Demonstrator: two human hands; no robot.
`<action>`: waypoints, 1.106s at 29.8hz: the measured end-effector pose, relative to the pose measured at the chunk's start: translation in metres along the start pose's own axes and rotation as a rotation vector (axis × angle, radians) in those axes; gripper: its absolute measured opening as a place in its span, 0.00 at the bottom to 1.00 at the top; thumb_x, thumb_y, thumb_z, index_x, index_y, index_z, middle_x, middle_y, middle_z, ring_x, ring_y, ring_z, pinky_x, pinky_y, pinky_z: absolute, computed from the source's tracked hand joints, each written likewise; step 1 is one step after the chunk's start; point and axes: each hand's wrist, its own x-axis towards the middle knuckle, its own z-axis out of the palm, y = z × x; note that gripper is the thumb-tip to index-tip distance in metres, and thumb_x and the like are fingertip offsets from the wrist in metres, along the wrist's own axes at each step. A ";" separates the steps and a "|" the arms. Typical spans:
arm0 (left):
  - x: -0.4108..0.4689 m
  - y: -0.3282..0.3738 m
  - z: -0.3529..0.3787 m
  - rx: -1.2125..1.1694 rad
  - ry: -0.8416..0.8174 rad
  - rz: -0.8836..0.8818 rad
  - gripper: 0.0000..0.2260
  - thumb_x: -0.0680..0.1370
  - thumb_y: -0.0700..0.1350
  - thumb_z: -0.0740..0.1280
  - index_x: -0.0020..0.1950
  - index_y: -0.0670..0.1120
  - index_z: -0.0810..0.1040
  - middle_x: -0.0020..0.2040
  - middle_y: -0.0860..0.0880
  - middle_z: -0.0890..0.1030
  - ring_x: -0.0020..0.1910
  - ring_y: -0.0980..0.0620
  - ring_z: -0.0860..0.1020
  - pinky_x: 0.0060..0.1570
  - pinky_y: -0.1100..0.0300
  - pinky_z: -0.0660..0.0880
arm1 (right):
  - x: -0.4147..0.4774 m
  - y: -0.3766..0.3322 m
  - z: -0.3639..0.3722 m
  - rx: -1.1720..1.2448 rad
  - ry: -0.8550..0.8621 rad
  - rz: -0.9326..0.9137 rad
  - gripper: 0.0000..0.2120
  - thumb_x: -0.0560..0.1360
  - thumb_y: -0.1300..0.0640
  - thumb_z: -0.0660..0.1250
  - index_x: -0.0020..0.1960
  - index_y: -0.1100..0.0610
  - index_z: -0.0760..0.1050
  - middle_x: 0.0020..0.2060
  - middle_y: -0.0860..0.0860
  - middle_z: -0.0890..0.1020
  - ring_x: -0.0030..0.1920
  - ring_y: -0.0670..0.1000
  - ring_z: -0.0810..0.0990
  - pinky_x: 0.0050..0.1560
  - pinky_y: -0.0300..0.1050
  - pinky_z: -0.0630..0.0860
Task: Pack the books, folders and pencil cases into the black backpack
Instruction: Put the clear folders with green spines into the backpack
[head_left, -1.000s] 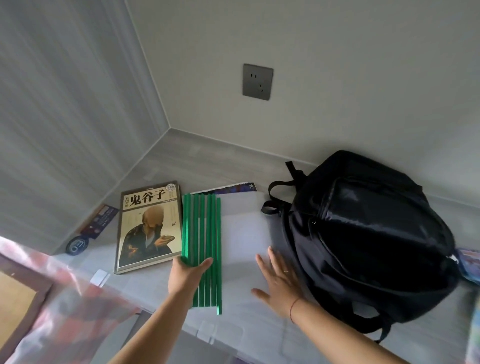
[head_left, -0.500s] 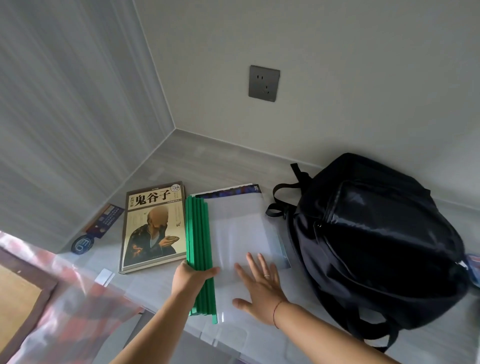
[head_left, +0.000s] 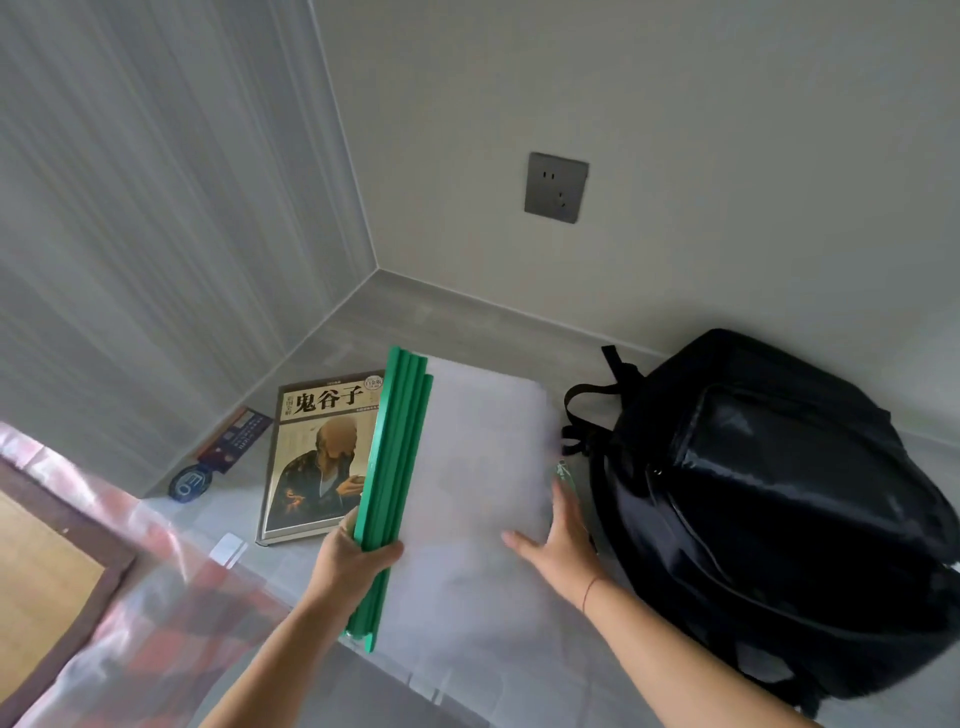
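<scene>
A stack of clear folders (head_left: 478, 467) with green spine bars is raised off the grey table, its near end tilted up toward me. My left hand (head_left: 348, 561) grips the green spines near their lower end. My right hand (head_left: 561, 540) holds the stack's right edge, thumb on top and fingers behind it. The black backpack (head_left: 769, 499) lies on its side to the right, its straps pointing at the folders; I see no opening in it. A book with a yellow cover and a seated figure (head_left: 317, 452) lies flat to the left.
A dark bookmark and a round blue tag (head_left: 189, 483) lie by the left wall. A wall socket (head_left: 556, 187) is above the table. A plastic-covered red checked cloth (head_left: 130, 613) hangs off the table's near-left edge. Walls close in the back and the left.
The green spines were spread flat on the table; my left hand gathered them into one bundle. Both hands have lifted the stack, which now hides the blue-edged item beneath it.
</scene>
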 end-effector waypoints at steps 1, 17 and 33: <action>-0.002 0.006 -0.005 -0.020 -0.023 0.018 0.14 0.68 0.34 0.74 0.45 0.51 0.76 0.42 0.41 0.81 0.40 0.45 0.77 0.42 0.55 0.74 | 0.003 -0.007 -0.004 0.188 0.004 0.018 0.47 0.70 0.52 0.73 0.76 0.54 0.45 0.75 0.50 0.54 0.73 0.45 0.57 0.72 0.44 0.57; -0.013 0.093 -0.022 -0.346 -0.133 0.163 0.14 0.68 0.31 0.73 0.48 0.44 0.77 0.42 0.44 0.80 0.43 0.48 0.78 0.43 0.58 0.74 | 0.032 -0.085 -0.127 0.818 -0.307 -0.249 0.30 0.50 0.53 0.83 0.50 0.59 0.81 0.48 0.52 0.85 0.51 0.50 0.83 0.51 0.41 0.79; -0.001 0.083 0.008 -0.319 -0.017 0.134 0.11 0.67 0.37 0.76 0.45 0.46 0.78 0.47 0.43 0.82 0.48 0.44 0.79 0.47 0.55 0.76 | 0.013 -0.063 -0.100 0.634 -0.117 -0.172 0.26 0.55 0.44 0.79 0.49 0.55 0.82 0.51 0.51 0.85 0.55 0.51 0.81 0.64 0.49 0.72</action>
